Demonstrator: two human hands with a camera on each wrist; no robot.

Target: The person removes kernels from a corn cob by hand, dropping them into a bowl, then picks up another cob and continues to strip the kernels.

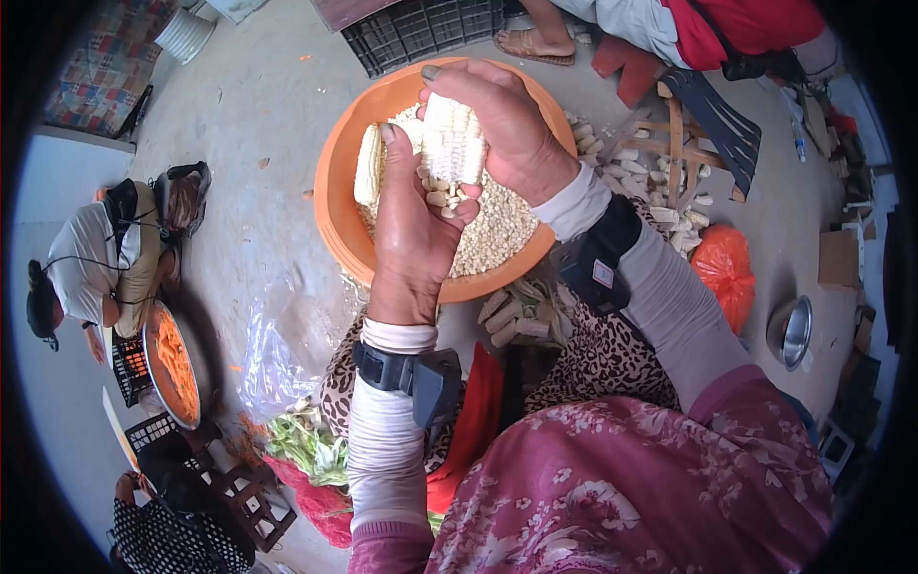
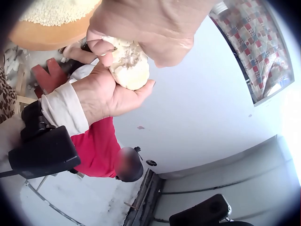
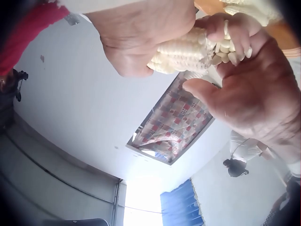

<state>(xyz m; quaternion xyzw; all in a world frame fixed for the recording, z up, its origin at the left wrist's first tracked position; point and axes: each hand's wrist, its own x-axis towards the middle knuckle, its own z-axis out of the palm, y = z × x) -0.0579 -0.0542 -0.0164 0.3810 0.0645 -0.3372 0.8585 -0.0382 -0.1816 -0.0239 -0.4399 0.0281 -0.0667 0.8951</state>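
Observation:
Over the orange basin (image 1: 335,206), my right hand (image 1: 512,129) grips a pale corn cob (image 1: 454,139), its thumb along the top. My left hand (image 1: 413,239) is beside the cob's lower end, thumb raised. In the right wrist view, the left hand's (image 3: 263,89) curled fingers hold several loose kernels (image 3: 225,51) against the end of the cob (image 3: 183,52), while the right hand (image 3: 141,35) wraps its other part. The left wrist view shows the cob (image 2: 131,70) end-on between the left hand (image 2: 150,28) and right hand (image 2: 101,94). Another cob (image 1: 368,165) lies in the basin.
Shelled kernels (image 1: 492,234) fill the basin. Bare cobs (image 1: 631,177) lie to its right, by a red bag (image 1: 724,277). A black crate (image 1: 421,36) stands behind. At left, a person (image 1: 86,249) sits near a bowl of orange shreds (image 1: 175,368); other people are around.

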